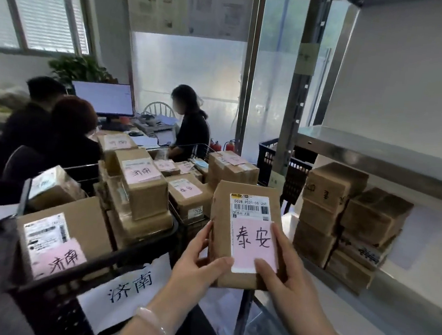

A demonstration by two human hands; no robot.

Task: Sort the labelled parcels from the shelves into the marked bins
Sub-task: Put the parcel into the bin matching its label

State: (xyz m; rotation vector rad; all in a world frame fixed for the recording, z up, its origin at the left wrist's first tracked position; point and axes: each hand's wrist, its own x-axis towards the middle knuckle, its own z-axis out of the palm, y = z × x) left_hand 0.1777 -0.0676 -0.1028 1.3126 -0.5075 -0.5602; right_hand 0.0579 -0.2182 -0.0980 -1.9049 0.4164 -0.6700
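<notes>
- Parcel (245,235) is being held up in mid-air between the bins and the metal shelf (390,308), in front of the camera.
- Its long axis is running bottom to top in view, with the top end leaning slightly away; the labelled face is pointing at the camera.
- Left hand (199,263) is gripping the lower left edge, thumb lying across the front, fingers wrapping the side.
- Right hand (284,277) is gripping the lower right edge, thumb pressing on the pink note (254,241), fingers running up the right side.
- A pale bracelet (155,327) is sitting on the left wrist.
- Black bin (95,264) at lower left is carrying a white sign (131,284) reading 济南 and is holding brown boxes with pink notes.
- More binned boxes (144,186) are piling up behind it, just left of the held parcel.
- Stacked boxes (345,221) are sitting on the metal shelf to the right, another shelf level above them.
- Room: three people are sitting at a desk by a monitor (103,97); blinds are covering the windows, frosted glass panels behind.
- Parcel look: flat brown cardboard, taped, printed white barcode label on top, pink note under it handwritten 泰安.
</notes>
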